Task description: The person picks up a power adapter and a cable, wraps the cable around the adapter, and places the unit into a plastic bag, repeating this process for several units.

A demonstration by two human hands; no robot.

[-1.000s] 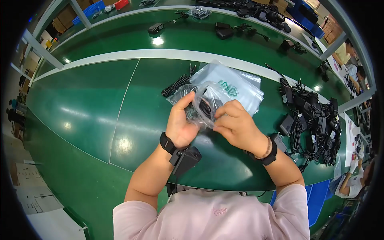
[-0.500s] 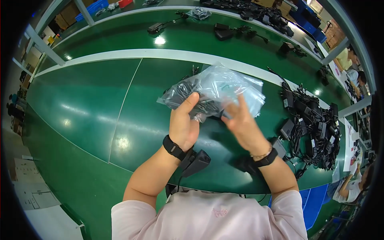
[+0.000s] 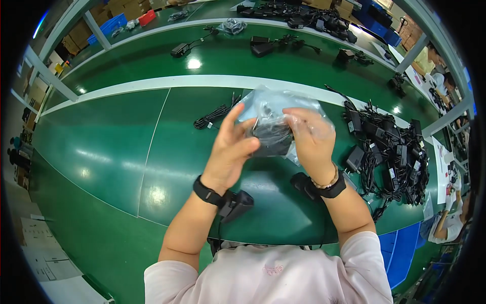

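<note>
A clear plastic bag [image 3: 273,109] with a black power adapter and its cable [image 3: 273,139] in it is held up between my two hands, above the green table. At its left side my left hand [image 3: 228,152] grips it, the thumb against the adapter and the index finger raised. My right hand [image 3: 315,139] pinches the film on the right, with part of the bag lying over the fingers. Just behind my left hand, a coiled black cable [image 3: 215,117] lies on the table. Some of the adapter is hidden by fingers and shiny film.
On the right lies a large pile of black adapters and cables [image 3: 387,157]. Beyond a white ledge [image 3: 202,81], more adapters [image 3: 260,46] rest on a green surface. Black devices [image 3: 237,205] sit by my wrists. A blue bin [image 3: 400,256] is at the lower right; people work at far right.
The bag has turned and drawn closer together between my hands, uncovering the coiled cable behind. My right hand has risen and now pinches the film. My left fingers have spread wider.
</note>
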